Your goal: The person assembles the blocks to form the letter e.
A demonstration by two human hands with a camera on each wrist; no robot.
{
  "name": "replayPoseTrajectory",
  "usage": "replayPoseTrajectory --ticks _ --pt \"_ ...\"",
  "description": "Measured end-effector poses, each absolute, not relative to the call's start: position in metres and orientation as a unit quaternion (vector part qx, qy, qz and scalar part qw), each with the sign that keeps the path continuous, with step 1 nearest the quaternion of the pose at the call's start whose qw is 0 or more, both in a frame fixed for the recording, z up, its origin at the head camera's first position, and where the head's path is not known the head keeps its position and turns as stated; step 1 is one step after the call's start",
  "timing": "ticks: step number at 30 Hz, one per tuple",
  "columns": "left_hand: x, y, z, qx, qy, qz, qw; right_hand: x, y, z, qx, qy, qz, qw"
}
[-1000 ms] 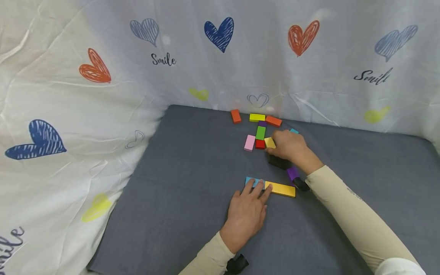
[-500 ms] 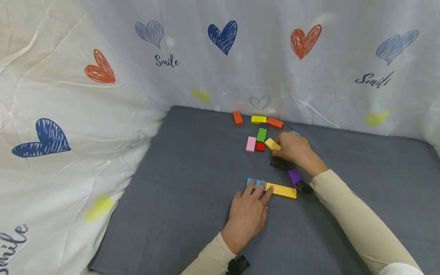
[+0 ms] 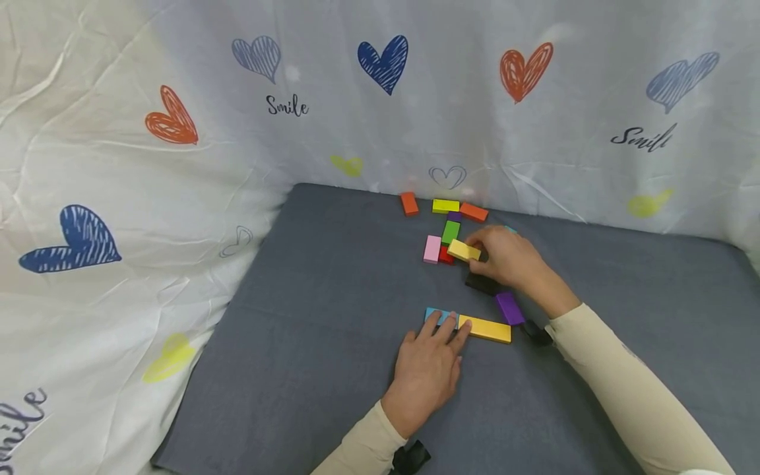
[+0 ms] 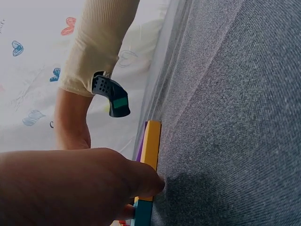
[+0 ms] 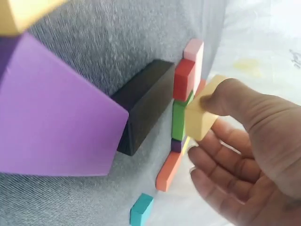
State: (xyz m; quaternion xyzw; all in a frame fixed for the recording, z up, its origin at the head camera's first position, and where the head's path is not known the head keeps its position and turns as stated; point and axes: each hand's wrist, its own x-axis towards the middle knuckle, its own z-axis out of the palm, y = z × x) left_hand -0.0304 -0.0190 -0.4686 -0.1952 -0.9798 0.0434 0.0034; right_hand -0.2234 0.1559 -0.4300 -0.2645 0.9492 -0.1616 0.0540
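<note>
Between thumb and fingers, my right hand pinches a pale yellow block. In the right wrist view this block is off the table, beside the red block and green block. My left hand rests its spread fingers on a light blue block and the near end of a long orange-yellow block; these two lie end to end. A purple block adjoins the right end of the orange-yellow one. Beyond it lies a black block, partly under the right hand.
A pink block lies left of the red one. Farther back are a small dark purple block, a yellow block and two orange blocks, one apart. A teal block lies past my right hand. Patterned cloth hangs behind the table.
My right hand has raised the pale yellow block off the table and turned it, shifting it slightly left so it partly covers the red block. My left hand has stayed in place.
</note>
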Motion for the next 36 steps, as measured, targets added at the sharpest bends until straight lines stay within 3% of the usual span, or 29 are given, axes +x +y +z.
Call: replayPoseTrajectory --ticks 13,36 --pt "-0.030 -0.021 -0.470 -0.198 -0.979 0.044 0.007 -0.204 0.142 -0.432 -0.324 0.935 -0.137 0.048" --pt "-0.032 -0.021 -0.469 -0.200 -0.979 0.048 -0.005 -0.199 0.140 -0.451 -0.334 0.934 -0.114 0.045"
